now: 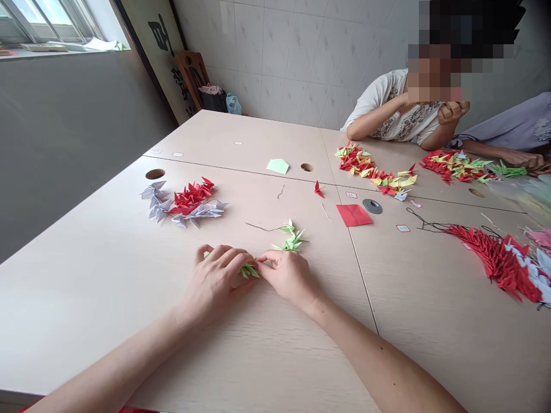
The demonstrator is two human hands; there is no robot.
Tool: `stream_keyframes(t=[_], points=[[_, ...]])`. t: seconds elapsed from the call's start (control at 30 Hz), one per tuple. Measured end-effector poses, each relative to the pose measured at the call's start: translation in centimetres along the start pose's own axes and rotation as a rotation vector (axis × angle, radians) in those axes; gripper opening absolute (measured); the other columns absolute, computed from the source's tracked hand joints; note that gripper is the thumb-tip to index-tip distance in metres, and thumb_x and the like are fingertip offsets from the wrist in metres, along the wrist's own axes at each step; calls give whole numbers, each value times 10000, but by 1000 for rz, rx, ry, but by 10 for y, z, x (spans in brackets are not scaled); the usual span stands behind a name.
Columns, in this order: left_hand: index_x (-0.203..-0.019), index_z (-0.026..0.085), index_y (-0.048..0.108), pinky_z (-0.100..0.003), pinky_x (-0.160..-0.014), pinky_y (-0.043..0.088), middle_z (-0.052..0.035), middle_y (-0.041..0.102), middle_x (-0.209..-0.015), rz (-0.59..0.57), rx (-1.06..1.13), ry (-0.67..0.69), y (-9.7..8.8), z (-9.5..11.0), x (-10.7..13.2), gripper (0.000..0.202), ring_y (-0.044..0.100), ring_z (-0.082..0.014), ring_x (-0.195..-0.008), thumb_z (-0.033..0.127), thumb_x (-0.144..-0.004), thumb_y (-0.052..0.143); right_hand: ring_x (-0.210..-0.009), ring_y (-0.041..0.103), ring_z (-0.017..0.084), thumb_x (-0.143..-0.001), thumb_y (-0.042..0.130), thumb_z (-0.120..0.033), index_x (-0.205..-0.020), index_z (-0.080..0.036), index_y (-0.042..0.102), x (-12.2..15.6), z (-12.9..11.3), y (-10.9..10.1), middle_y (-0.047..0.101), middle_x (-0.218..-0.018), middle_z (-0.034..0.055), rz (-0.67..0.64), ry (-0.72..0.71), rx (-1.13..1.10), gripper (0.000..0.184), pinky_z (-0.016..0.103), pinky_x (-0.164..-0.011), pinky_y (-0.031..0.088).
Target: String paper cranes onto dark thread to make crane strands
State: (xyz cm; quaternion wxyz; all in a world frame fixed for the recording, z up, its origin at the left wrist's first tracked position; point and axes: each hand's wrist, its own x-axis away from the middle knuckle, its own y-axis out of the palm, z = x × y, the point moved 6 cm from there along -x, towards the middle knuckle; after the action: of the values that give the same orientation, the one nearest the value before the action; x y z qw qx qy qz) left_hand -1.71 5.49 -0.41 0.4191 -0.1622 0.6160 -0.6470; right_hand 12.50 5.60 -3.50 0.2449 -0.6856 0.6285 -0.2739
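Head view — cupping green paper cranes (248, 271) under half-curled left hand (221, 269), pinching just right with right hand (289, 274) — contents unclear

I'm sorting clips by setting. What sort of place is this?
Probably an indoor workroom or meeting room, perhaps used for paper craft: it has a large table, a tiled wall, and a green folded-paper string.
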Motion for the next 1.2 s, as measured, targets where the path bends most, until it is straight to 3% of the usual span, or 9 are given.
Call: stream_keyframes(t=[0.2, 0.3, 0.47, 0.7, 0.87, 1.2], points=[[-1011, 243, 593, -433, -861, 279, -53, 696, -1062, -7, 51, -18, -3, 7, -4, 340, 597, -244, -940, 546, -861, 559, -486, 421, 113, -835, 593, -388, -773, -251, 662, -1, -1, 1, 505, -505, -54, 2, 6, 23, 165, 242, -499, 249], [-1016, 242, 592, -426, -863, 284, -50, 687, -1072, -16, 82, -5, -6, 8, -4, 324, 596, -241, -948, 529, -873, 546, -468, 390, 107, -811, 615, -382, -830, -241, 606, -1, -4, -3, 436, -475, -83, -16, 1, 6, 143, 231, -501, 251], [-1033, 256, 597, -428, -878, 266, -37, 686, -1095, -23, 69, 87, -12, 4, -3, 222, 587, -240, -986, 424, -895, 550, -461, 369, 100, -757, 577, -213, -955, -240, 514, 1, -5, -8, 377, -486, -121, -132, -71, -53, 209, 210, -505, 277], [-1068, 289, 625, -425, -884, 250, -32, 690, -1116, -258, 117, 298, -12, 2, -18, 237, 573, -235, -996, 408, -866, 589, -500, 385, 86, -758, 527, -130, -768, -211, 540, -2, 0, -9, 433, -525, -87, -168, -114, -60, 82, 202, -517, 289], [-955, 287, 661, -402, -878, 256, -8, 718, -1002, -413, 225, 402, -7, 3, -32, 210, 587, -220, -947, 440, -814, 632, -488, 362, 81, -768, 529, -146, -740, -205, 544, -3, 1, -10, 423, -522, -88, -184, -97, -88, 67, 196, -502, 293], [-866, 292, 681, -384, -896, 269, 19, 726, -904, -467, 290, 401, -8, 1, -37, 113, 589, -193, -913, 367, -796, 635, -527, 405, 84, -778, 528, -131, -743, -203, 540, -4, 4, -9, 458, -552, -75, -174, -121, -40, 81, 204, -532, 298]])
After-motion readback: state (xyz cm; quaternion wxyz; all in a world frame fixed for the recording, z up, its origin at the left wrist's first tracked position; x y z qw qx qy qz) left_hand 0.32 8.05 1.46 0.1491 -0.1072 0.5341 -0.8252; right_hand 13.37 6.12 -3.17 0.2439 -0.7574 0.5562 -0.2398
